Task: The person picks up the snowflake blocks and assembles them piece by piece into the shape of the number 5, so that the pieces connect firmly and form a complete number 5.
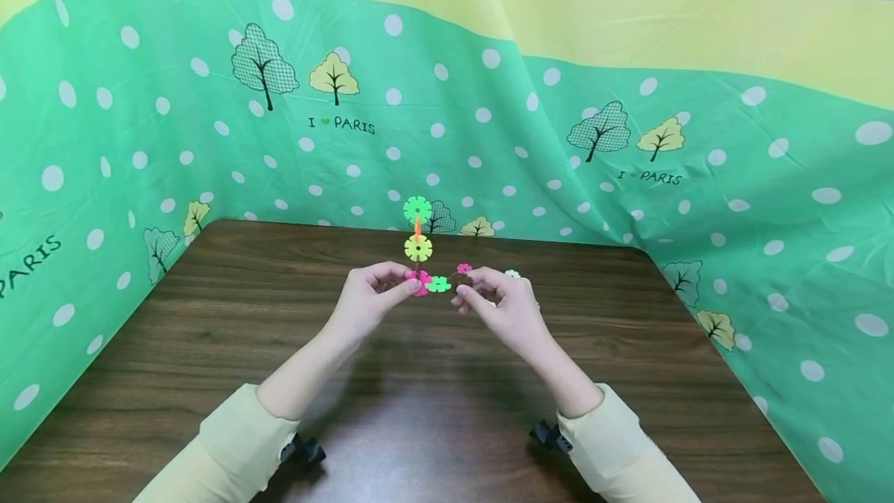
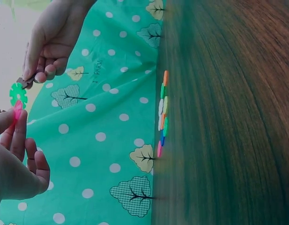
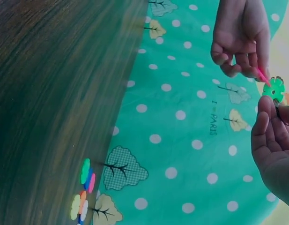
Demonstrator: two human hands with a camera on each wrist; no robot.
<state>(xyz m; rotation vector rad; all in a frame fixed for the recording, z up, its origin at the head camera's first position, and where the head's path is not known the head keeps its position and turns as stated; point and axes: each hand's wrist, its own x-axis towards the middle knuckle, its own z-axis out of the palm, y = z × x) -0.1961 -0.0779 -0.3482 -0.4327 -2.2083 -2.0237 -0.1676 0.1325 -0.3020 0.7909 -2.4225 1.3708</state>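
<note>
My left hand (image 1: 365, 300) pinches a pink snowflake disc (image 1: 422, 283) between thumb and fingers, above the table. From it rises a joined column: a yellow disc (image 1: 418, 248), an orange disc (image 1: 417, 228) seen edge-on, and a green disc (image 1: 417, 209) on top. A second green disc (image 1: 438, 284) bridges the pink one and a brown disc (image 1: 460, 280), which my right hand (image 1: 508, 309) pinches. Both wrist views show this green disc (image 2: 18, 95) between the two hands' fingertips, with the brown disc (image 2: 25, 83) partly hidden by my right fingers.
Several loose discs lie on the dark wooden table (image 1: 293, 425) beyond my right hand, among them a pink one (image 1: 464, 268) and a white one (image 1: 513, 274). A green dotted curtain (image 1: 433, 130) hangs along the table's back and sides.
</note>
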